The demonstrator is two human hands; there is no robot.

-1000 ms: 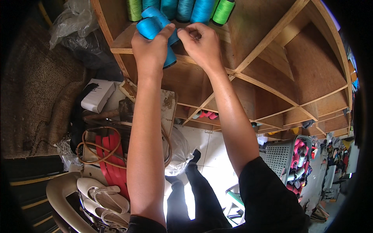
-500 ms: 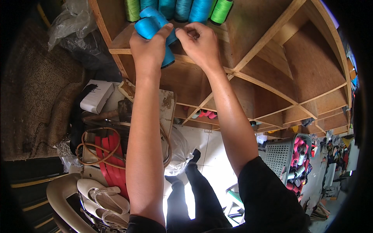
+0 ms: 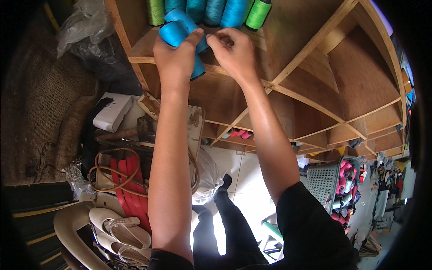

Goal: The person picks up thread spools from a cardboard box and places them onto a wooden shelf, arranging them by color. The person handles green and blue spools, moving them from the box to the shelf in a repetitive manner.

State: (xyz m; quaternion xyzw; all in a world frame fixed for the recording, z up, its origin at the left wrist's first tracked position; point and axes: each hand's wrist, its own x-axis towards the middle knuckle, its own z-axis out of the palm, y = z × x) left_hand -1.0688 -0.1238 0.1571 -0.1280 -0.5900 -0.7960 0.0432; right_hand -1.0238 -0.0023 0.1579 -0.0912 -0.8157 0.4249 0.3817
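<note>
Almost nothing has changed over the last second: the whole view has drifted slightly, while your two hands keep the same pose against each other. I'd judge from that that you are at a steady, fine bit of handling, no further along than a moment ago.

Your left grip is closed around the blue thread cones, which stick out above and below it, at the front of the shelf unit. Your right grip is just to the right of them, fingers curled and thumb pressed in; whether a thread is pinched there is too small to tell.

Now the count. In the left grip there appear to be two cones, side by side and tilted; your hand covers their middles, so I can't rule out a third. Beyond both grips stands a row of seven that show: four blue upright cones in the middle, and three green upright cones, one at the left end and two at the right, one of these partly hidden. Below the left grip there are one white box and two pale shoes. Below and right of the right grip is one grey basket; its spools overlap too much to count.
</note>
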